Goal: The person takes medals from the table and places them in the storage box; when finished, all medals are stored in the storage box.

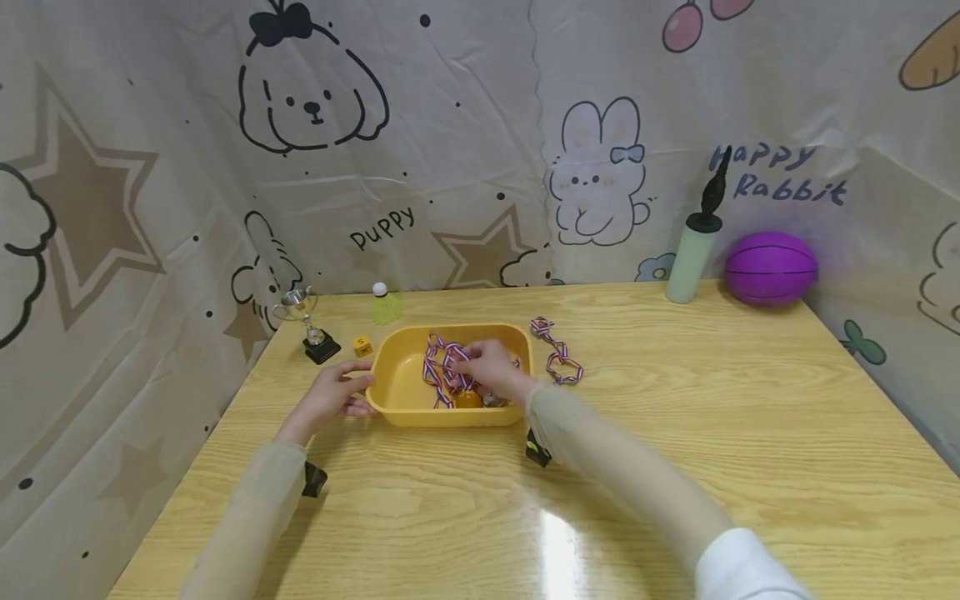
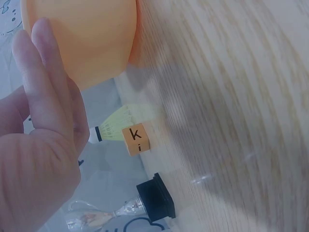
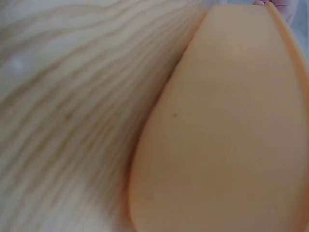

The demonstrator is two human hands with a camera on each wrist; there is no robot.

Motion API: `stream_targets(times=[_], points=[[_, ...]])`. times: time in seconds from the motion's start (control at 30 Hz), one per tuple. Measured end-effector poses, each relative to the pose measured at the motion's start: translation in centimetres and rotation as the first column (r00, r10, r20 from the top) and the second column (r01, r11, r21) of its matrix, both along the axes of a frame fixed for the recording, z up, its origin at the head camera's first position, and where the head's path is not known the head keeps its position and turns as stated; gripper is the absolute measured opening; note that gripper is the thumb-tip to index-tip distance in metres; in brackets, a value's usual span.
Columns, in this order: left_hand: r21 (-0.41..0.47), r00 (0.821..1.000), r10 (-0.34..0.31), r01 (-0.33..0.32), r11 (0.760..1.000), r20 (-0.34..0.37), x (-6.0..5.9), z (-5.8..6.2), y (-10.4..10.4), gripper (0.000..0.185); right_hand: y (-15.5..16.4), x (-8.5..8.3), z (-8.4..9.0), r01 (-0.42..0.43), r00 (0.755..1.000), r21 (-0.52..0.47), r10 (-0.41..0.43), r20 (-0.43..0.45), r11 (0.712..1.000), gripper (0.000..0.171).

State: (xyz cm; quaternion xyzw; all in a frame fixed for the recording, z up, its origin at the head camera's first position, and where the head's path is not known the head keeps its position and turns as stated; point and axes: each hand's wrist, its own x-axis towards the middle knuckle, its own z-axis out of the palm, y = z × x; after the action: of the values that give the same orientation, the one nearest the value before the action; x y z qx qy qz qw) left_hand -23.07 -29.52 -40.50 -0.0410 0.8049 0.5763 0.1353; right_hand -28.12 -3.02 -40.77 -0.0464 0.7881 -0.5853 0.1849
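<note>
A yellow plastic basin stands on the table, holding striped red, white and blue medal ribbons and a gold-coloured piece. My right hand reaches inside, with thumb and fingertips pinching a ribbon. At the basin's left end is my left hand, fingers extended at the rim and outer wall. The left wrist view shows these long, nearly straight fingers alongside the basin wall. Only the basin's outer side fills most of the right wrist view; my right hand is hidden there.
Left of the basin are a small trophy, a lettered orange cube and a yellow shuttlecock. Another striped ribbon lies right of the basin. A pale green hand pump and a purple ball stand at the back right.
</note>
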Motion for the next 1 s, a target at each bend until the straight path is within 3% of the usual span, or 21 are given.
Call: stream_targets(times=[0.3,0.67,1.0], points=[[0.003,1.000,0.004,-0.004,1.000,-0.007,0.0,0.0,0.0,0.050,0.2,0.2,-1.0,-0.062,0.998,0.021,0.063,-0.020,0.998,0.012],[-0.001,1.000,0.007,-0.007,1.000,-0.003,0.0,0.1,0.1,0.049,0.1,0.2,-1.3,-0.058,0.992,0.089,0.067,-0.106,0.994,0.012],[0.000,1.000,0.012,-0.012,1.000,0.001,0.0,-0.1,0.1,0.049,0.4,-0.1,-1.2,-0.072,0.987,0.118,0.087,-0.132,0.990,0.026]])
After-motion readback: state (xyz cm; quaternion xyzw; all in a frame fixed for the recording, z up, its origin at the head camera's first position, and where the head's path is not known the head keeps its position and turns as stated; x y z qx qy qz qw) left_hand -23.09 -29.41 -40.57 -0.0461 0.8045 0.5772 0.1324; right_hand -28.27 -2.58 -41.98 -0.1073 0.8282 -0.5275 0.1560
